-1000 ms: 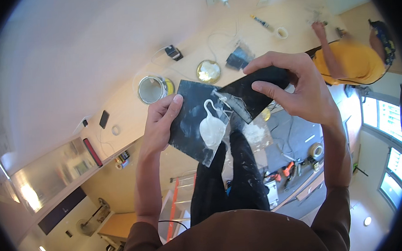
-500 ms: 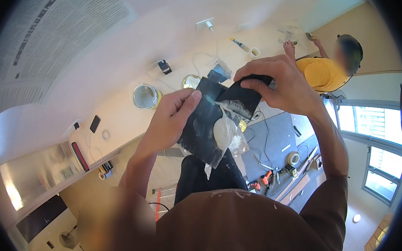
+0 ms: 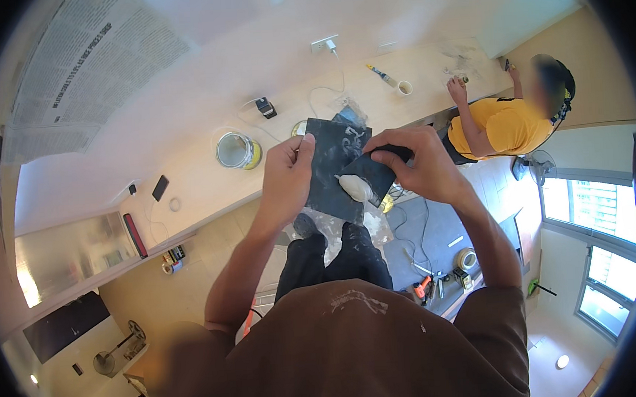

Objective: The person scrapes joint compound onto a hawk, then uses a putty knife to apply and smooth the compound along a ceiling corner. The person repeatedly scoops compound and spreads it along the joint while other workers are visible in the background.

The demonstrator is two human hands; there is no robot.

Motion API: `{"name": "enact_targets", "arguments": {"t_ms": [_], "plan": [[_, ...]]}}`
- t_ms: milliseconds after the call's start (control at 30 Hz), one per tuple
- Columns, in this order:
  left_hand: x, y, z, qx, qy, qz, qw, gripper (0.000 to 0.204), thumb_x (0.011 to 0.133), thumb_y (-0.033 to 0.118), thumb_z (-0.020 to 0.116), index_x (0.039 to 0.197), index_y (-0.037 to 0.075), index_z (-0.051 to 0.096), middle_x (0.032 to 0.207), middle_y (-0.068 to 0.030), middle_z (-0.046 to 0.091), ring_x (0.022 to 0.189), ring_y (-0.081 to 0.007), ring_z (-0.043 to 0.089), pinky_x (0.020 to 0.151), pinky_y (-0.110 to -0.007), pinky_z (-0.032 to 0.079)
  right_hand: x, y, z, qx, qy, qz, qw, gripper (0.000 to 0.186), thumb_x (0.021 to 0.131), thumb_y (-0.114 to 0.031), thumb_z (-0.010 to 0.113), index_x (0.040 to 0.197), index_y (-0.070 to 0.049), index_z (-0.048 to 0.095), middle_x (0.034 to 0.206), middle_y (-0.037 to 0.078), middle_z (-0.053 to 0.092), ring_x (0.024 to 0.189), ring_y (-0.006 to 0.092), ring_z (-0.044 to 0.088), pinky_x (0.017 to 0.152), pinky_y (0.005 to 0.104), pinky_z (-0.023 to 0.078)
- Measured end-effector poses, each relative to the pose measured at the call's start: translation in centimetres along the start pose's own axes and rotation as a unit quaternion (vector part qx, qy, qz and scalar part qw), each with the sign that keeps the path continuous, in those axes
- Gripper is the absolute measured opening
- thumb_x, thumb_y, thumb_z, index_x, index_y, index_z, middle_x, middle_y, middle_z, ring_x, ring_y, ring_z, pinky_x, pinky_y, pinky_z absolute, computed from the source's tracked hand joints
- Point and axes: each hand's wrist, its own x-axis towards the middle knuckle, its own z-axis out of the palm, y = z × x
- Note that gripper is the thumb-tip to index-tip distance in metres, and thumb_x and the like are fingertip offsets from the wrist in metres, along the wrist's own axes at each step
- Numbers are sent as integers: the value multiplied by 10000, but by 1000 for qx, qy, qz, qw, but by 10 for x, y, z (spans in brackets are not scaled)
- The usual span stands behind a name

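My left hand (image 3: 286, 177) grips the left edge of a flat black board (image 3: 324, 162), thumb on top. A mound of white putty (image 3: 356, 189) sits on the board's lower right part. Closed on a smaller black spreader (image 3: 376, 170), my right hand (image 3: 433, 168) rests its edge against the putty. Smears of white mark the board's upper right. The fingers beneath the board and behind the spreader are hidden.
Along the wall runs a pale counter with an open paint can (image 3: 236, 151), a charger (image 3: 266, 107), a paintbrush (image 3: 379, 72), a cup (image 3: 404, 88) and a phone (image 3: 160, 188). A person in yellow (image 3: 503, 125) works at its right end. Tools and a tape roll (image 3: 466, 259) lie below.
The board has turned more upright, and both hands have shifted. The spreader has moved down onto the putty, now a more compact mound. The person in yellow has moved lower in view.
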Motion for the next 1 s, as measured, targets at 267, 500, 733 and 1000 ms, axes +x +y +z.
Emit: {"name": "enact_targets", "arguments": {"t_ms": [267, 500, 733, 1000], "plan": [[-4, -24, 28, 106, 85, 11, 991, 391, 1072, 235, 488, 754, 16, 546, 615, 54, 435, 565, -40, 366, 491, -282, 319, -25, 29, -6, 268, 19, 158, 950, 148, 946, -23, 649, 1077, 33, 689, 985, 104, 706, 753, 114, 674, 578, 261, 592], [-30, 4, 32, -244, -20, -130, 961, 312, 1068, 269, 509, 1106, -13, 636, 925, -36, 694, 757, -82, 652, 653, -258, 545, -31, -10, -63, 14, 74, -133, 988, 251, 858, 71, 681, 1104, 38, 715, 1079, 173, 726, 928, 268, 745, 769, 281, 602], [-48, 39, 39, -350, -14, -149, 925, 344, 1031, 297, 578, 1148, -20, 646, 1002, -66, 715, 838, -118, 695, 733, -272, 569, -40, -37, -53, -159, 73, -406, 897, 205, 794, 51, 704, 985, -7, 751, 1036, 128, 746, 1044, 301, 720, 903, 447, 588], [-62, 62, 24, -284, 92, -56, 953, 311, 1065, 267, 518, 1017, 6, 679, 815, -1, 671, 706, -78, 613, 645, -260, 515, -42, -47, -96, -118, 48, -402, 907, 183, 779, 111, 679, 935, 29, 730, 926, 137, 755, 889, 307, 745, 863, 477, 586]]}}
